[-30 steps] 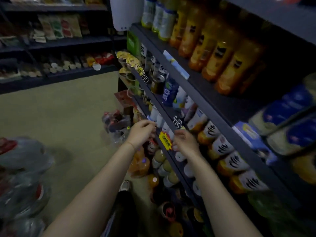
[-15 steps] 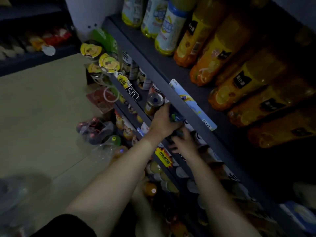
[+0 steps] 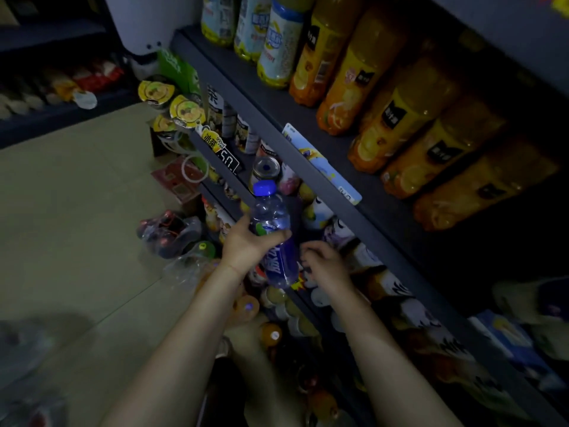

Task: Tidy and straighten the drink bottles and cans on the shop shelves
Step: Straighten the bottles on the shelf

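The left hand is wrapped around a blue bottle. The thumb is on one side and the fingers curl round the other, gripping it near the middle. The bottle has a bright blue cap that points up and away from the person, so the bottle leans. It is out in front of the middle shelf's front edge, not standing on the shelf.

The right hand is just beside the bottom of the bottle. Its fingers are bent and loose, and it holds nothing. I cannot tell if it touches the bottle.

Behind the bottle, on the middle shelf, stands a can with a shiny top, with more small bottles close by. A pale blue price strip is stuck on the front edge of the shelf above. On that upper shelf big orange juice bottles stand in a row, with yellow and white bottles at the far end. Bagged drinks lie on the floor near the shelves.
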Demonstrator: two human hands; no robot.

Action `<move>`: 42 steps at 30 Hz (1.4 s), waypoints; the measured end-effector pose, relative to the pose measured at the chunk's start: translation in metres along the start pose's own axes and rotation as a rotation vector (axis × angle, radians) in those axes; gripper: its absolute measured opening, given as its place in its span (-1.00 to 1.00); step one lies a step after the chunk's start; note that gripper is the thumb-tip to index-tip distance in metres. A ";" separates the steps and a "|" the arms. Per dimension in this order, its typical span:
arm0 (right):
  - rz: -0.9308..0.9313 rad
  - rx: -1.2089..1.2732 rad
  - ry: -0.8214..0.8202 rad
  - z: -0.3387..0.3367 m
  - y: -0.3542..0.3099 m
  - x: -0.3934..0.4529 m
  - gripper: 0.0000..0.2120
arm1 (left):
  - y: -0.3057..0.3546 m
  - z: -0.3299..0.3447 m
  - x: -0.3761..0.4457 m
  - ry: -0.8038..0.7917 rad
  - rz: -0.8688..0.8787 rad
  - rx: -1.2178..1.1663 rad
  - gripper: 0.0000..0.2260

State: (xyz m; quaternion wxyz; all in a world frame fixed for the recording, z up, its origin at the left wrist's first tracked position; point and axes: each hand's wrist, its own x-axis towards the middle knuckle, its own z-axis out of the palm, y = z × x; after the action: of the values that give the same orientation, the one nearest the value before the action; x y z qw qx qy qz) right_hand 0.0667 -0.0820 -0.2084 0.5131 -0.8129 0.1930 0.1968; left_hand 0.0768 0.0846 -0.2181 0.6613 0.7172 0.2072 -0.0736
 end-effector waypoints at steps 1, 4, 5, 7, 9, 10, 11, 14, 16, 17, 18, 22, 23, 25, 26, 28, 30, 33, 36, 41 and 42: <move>0.006 0.020 -0.021 0.000 0.005 -0.010 -0.85 | -0.002 0.001 -0.014 -0.004 -0.029 -0.065 -0.69; 0.000 0.064 -0.100 -0.013 0.023 -0.047 -0.82 | -0.004 0.017 -0.064 -0.020 -0.091 -0.145 -0.77; -0.019 0.084 -0.119 -0.021 0.032 -0.062 -0.80 | -0.005 0.026 -0.083 -0.020 -0.097 -0.166 -0.76; -0.092 0.147 -0.183 -0.045 0.053 -0.096 -0.80 | -0.005 0.046 -0.126 -0.008 -0.102 -0.199 -0.76; -0.168 0.182 -0.289 -0.072 0.081 -0.133 -0.88 | -0.007 0.070 -0.176 -0.001 -0.088 -0.172 -0.69; -0.202 0.207 -0.337 -0.086 0.100 -0.152 -0.85 | -0.011 0.084 -0.205 0.015 -0.084 -0.131 -0.65; -0.212 0.262 -0.383 -0.101 0.121 -0.169 -0.80 | -0.016 0.099 -0.235 0.046 -0.074 -0.100 -0.62; -0.167 0.412 -0.504 -0.151 0.186 -0.222 -0.58 | -0.041 0.149 -0.330 0.134 -0.047 -0.164 -0.67; -0.139 0.427 -0.558 -0.187 0.224 -0.253 -0.46 | -0.058 0.182 -0.386 0.160 -0.049 -0.259 -0.76; -0.135 0.439 -0.568 -0.205 0.239 -0.270 -0.48 | -0.063 0.197 -0.412 0.167 -0.056 -0.275 -0.80; -0.126 0.465 -0.571 -0.222 0.251 -0.288 -0.55 | -0.066 0.211 -0.437 0.171 -0.060 -0.275 -0.83; -0.108 0.567 -0.597 -0.274 0.289 -0.348 -0.46 | -0.069 0.257 -0.525 0.159 -0.050 -0.295 -0.81; -0.117 0.581 -0.603 -0.285 0.297 -0.361 -0.40 | -0.070 0.267 -0.543 0.151 -0.049 -0.302 -0.77; -0.146 0.596 -0.603 -0.304 0.315 -0.385 -0.37 | -0.074 0.288 -0.579 0.136 -0.033 -0.311 -0.77; -0.170 0.605 -0.602 -0.313 0.325 -0.398 -0.37 | -0.078 0.297 -0.597 0.133 -0.021 -0.308 -0.79; -0.204 0.636 -0.599 -0.331 0.349 -0.424 -0.39 | -0.090 0.315 -0.632 0.131 -0.003 -0.281 -0.79; -0.207 0.653 -0.583 -0.351 0.381 -0.454 -0.35 | -0.107 0.336 -0.673 0.118 0.015 -0.240 -0.76; -0.210 0.645 -0.548 -0.393 0.439 -0.512 -0.36 | -0.138 0.381 -0.746 0.066 0.041 -0.296 -0.83; -0.217 0.621 -0.497 -0.452 0.510 -0.576 -0.57 | -0.162 0.436 -0.829 0.030 0.066 -0.368 -0.89; -0.301 0.361 -0.380 -0.562 0.600 -0.667 -0.53 | -0.182 0.527 -0.944 -0.078 0.098 -0.404 -0.91; -0.310 0.334 -0.357 -0.583 0.612 -0.681 -0.44 | -0.181 0.545 -0.964 -0.116 0.110 -0.412 -0.92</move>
State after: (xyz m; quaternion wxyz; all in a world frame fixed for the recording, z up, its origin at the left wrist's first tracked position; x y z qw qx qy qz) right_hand -0.7556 -0.7805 -0.0881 0.6896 -0.6895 0.0029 0.2215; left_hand -0.7737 -0.6342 -0.0813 0.8075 0.5719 0.1400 -0.0346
